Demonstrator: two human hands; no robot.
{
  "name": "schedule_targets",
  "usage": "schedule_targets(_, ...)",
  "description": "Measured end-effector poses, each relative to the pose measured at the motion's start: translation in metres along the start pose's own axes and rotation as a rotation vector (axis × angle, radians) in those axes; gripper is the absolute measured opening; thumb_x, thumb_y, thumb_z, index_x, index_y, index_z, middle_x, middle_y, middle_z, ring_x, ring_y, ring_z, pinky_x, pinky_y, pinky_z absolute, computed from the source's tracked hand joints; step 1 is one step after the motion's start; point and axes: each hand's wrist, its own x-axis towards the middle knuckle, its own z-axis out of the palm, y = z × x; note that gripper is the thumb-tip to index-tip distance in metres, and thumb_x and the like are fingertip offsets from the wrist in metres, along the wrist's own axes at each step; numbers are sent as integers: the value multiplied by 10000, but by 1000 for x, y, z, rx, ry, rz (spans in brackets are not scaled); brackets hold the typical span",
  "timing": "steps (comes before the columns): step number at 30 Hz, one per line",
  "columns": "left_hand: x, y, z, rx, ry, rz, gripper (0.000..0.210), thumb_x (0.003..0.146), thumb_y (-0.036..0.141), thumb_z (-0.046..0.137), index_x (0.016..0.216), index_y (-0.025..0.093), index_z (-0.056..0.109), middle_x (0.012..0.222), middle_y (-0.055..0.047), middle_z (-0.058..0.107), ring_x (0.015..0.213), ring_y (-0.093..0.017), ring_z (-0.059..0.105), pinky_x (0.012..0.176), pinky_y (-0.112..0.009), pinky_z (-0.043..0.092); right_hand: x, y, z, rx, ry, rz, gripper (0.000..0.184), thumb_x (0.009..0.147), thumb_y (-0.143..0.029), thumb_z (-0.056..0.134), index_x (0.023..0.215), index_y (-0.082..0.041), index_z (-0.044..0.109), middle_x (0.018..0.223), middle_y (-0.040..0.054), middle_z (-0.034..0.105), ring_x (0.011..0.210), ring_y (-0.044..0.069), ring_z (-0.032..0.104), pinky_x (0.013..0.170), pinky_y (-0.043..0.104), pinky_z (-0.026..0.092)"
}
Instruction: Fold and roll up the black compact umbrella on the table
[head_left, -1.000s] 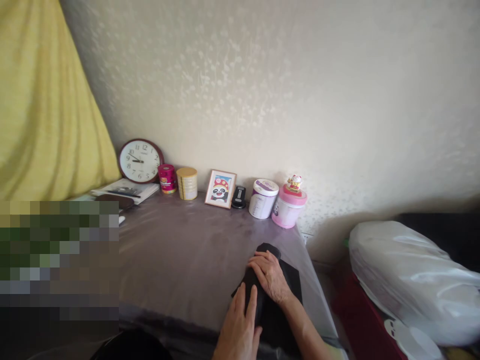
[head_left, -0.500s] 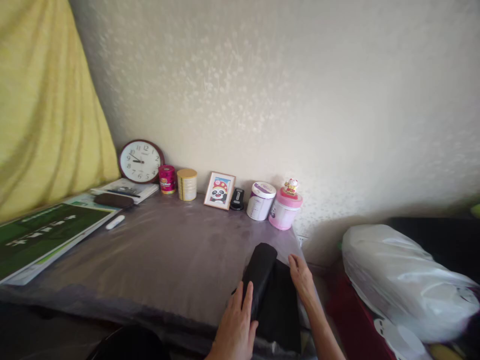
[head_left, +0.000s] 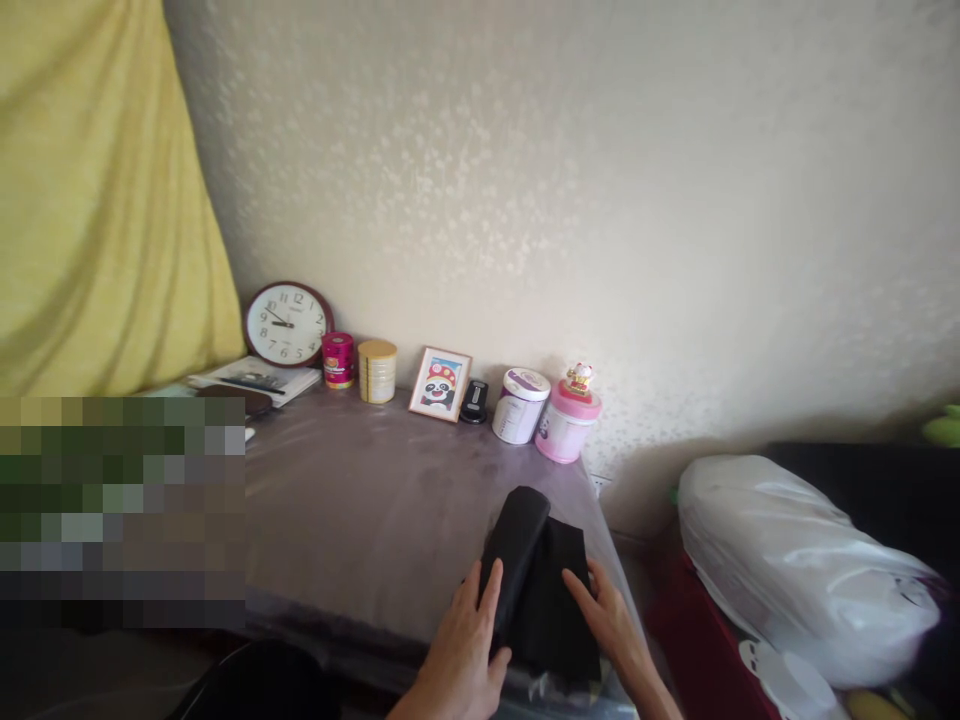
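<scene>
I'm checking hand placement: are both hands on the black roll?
No, the left hand touches the black roll, while the right hand is at the flat sheet.

One second ago the right hand (head_left: 609,618) rests on the far part of the black roll (head_left: 520,535); half a second ago it is apart, beside the right edge of the flat black sheet (head_left: 556,610). Now it is nearer to the person, with a fingertip over this sheet near its right edge. A green object (head_left: 943,428) shows more at the far right.
</scene>
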Motion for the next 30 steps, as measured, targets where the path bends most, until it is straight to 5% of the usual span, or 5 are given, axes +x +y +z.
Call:
schedule_targets(5,0,-3,1,-24,-24,-6,918,657,23,497,1417,187,10,1495,-145,130,1354,-230,204,1091,-342,243,-4,-24,6,273,-153,-19,406,683,-509,584,938,-196,626,829,44,695,782,252,655,661,335,526)
schedule_targets(10,1,-1,4,7,-17,-14,898,646,-25,455,1415,151,26,1490,-148,151,1354,-217,207,1095,-324,236,4,-49,26,372,-143,-71,391,703,-459,595,974,-178,601,842,52,690,797,244,648,668,329,529)
schedule_targets(20,1,0,1,-16,-28,-48,896,615,-22,464,1414,138,90,1488,-139,168,1353,-222,210,1100,-331,224,29,-54,69,152,-85,-106,492,658,-402,594,1080,-151,560,820,60,678,842,246,643,700,323,510)
schedule_targets(26,5,-11,10,-53,31,-24,886,617,28,484,1410,88,95,1493,-126,154,1357,-216,197,1111,-325,208,35,-57,77,149,-310,-47,488,714,-354,545,1143,-137,458,701,16,650,523,152,606,448,250,465)
schedule_targets(30,3,-15,12,-105,100,12,966,616,45,488,1410,115,-58,1494,-102,166,1339,-201,245,1090,-305,242,28,-69,73,185,-456,-47,326,781,-405,472,972,-147,530,684,12,667,437,94,566,418,203,442)
